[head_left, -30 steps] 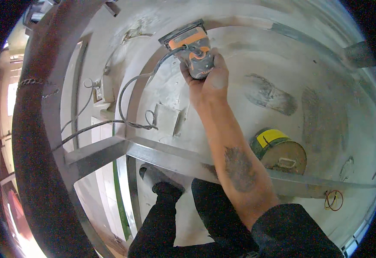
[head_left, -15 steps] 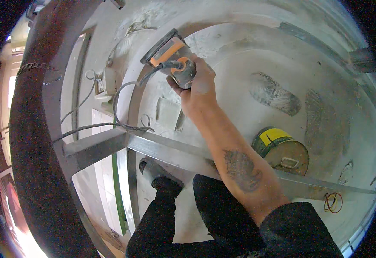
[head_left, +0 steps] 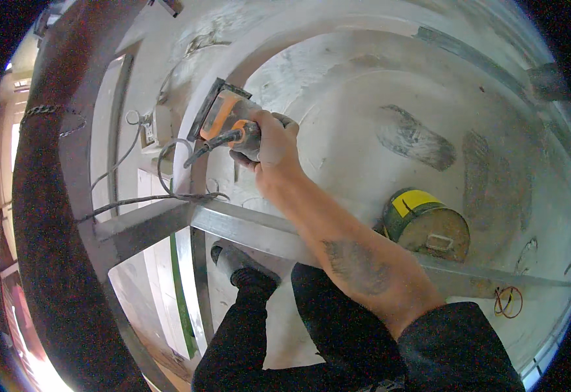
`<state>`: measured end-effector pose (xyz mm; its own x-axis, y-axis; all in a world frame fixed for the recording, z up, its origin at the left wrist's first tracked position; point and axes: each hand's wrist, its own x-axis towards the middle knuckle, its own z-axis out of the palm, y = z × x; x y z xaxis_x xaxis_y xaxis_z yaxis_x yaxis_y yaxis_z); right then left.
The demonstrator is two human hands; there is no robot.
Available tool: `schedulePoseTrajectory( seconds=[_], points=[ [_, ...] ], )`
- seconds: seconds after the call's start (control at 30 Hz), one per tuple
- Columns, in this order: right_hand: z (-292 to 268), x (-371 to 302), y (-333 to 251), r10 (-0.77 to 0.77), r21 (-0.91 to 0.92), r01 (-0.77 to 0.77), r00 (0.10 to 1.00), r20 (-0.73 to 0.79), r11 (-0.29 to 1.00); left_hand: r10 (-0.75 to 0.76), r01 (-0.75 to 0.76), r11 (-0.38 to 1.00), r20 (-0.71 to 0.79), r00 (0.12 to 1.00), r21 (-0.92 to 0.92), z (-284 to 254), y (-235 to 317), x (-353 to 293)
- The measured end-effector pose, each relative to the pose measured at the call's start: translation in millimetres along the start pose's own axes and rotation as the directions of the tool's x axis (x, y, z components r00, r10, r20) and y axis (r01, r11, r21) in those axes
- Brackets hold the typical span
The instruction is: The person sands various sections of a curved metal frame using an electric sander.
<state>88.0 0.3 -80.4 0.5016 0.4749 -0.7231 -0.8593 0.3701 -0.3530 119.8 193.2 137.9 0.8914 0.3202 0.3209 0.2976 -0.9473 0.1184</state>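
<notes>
My right hand (head_left: pixel 276 140) is closed around the body of an orange and grey electric sander (head_left: pixel 223 121), its thumb on the near side. The sander's dark flat pad faces left against a pale curved band, though whether it touches along its whole length I cannot tell. A black cable (head_left: pixel 200 155) leaves the sander and loops down to the left. White dust coats the back of the hand. My right forearm reaches in from the lower right. My left hand is out of view.
Metal frame bars (head_left: pixel 246 222) cross below the sander, in front of my legs. A dark green bucket with a yellow label (head_left: pixel 406 212) lies to the right. Thin coloured wires (head_left: pixel 507 302) hang lower right. A wall socket box (head_left: pixel 158 127) is at left; dusty shoe prints (head_left: pixel 416 138) mark the pale floor.
My right hand has moved the sander to the left and nearer, along the curved band. The cable loop has shifted with it. The grip looks the same.
</notes>
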Motion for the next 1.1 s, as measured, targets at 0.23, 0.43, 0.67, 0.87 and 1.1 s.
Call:
schedulePoseTrajectory(
  seconds=[0.23, 0.43, 0.67, 0.87, 1.1],
  points=[
    [-3.0, 21.2, -15.3, -0.032, 0.179, 0.018, 0.997, 0.075, 0.984, 0.115, -0.116, 0.991, -0.017, 0.993, -0.061, -1.5, -15.4, 2.8],
    [-2.3, 29.5, -42.6, -0.24, 0.407, 0.168, 0.962, 0.133, 0.898, 0.56, -0.556, 0.753, 0.102, 0.822, 0.352, -17.6, -34.9, 9.2],
    [-8.3, 36.6, -80.6, -0.321, 0.681, 0.19, 0.945, 0.07, 0.707, 0.495, -0.479, 0.778, 0.071, 0.866, 0.407, -27.8, -33.7, 5.1],
    [-23.1, 35.4, -102.6, -0.393, 0.715, 0.288, 0.919, -0.02, 0.637, 0.076, -0.067, 0.982, -0.044, 0.996, 0.174, -18.3, 38.2, -20.6],
    [-12.9, 32.9, -85.0, -0.276, 0.66, 0.216, 0.961, -0.014, 0.719, 0.103, -0.098, 0.991, -0.046, 0.994, 0.091, -15.4, -17.9, 0.1]
  ],
)
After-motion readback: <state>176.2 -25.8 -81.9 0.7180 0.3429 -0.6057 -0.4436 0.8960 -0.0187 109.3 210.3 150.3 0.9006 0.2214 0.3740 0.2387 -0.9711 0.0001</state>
